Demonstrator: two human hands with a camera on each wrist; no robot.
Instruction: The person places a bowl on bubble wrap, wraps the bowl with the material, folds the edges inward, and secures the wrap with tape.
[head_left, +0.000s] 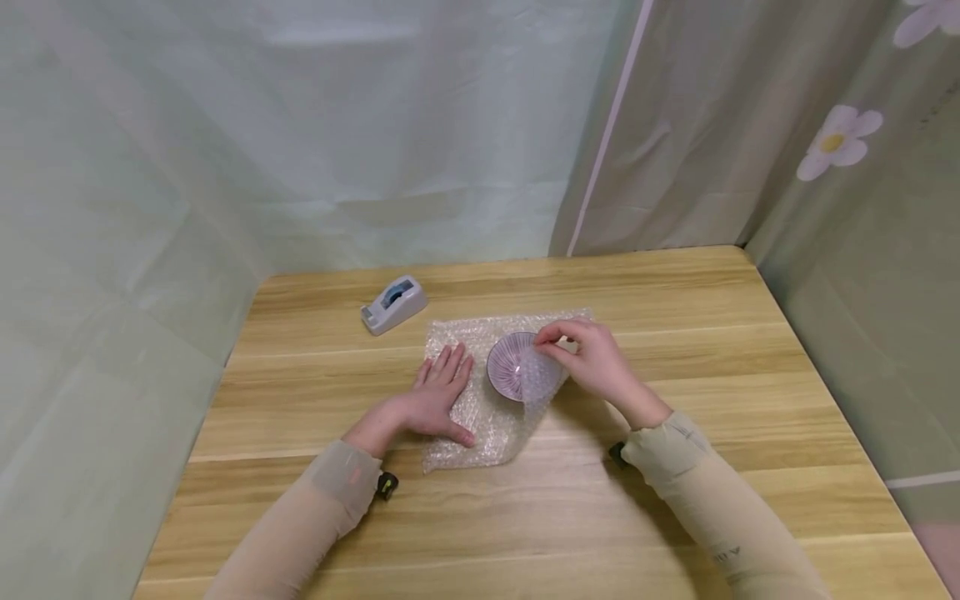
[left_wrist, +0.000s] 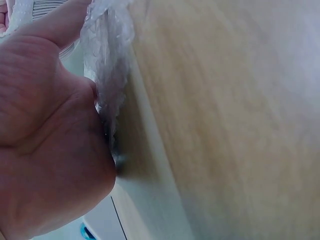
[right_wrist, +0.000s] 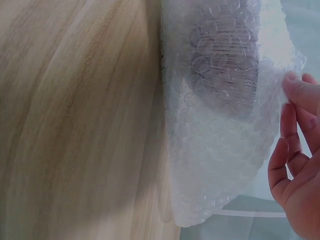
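Observation:
A purple-striped bowl [head_left: 504, 367] stands on a sheet of bubble wrap [head_left: 487, 433] on the table. My right hand [head_left: 588, 357] pinches a corner of the wrap between thumb and fingers and holds it folded over the bowl's right side. Through the raised wrap [right_wrist: 215, 150] the bowl's striped side [right_wrist: 225, 65] shows blurred in the right wrist view. To the left of the bowl, my left hand [head_left: 435, 402] lies with fingers spread on the flat part of the wrap. The left wrist view shows the palm side of this hand [left_wrist: 50, 130] against the wrap's edge [left_wrist: 107, 65].
A grey tape dispenser [head_left: 393, 305] with a blue core stands behind and left of the wrap. The wooden table [head_left: 712, 350] reaches to curtains [head_left: 420, 125] at the back and both sides.

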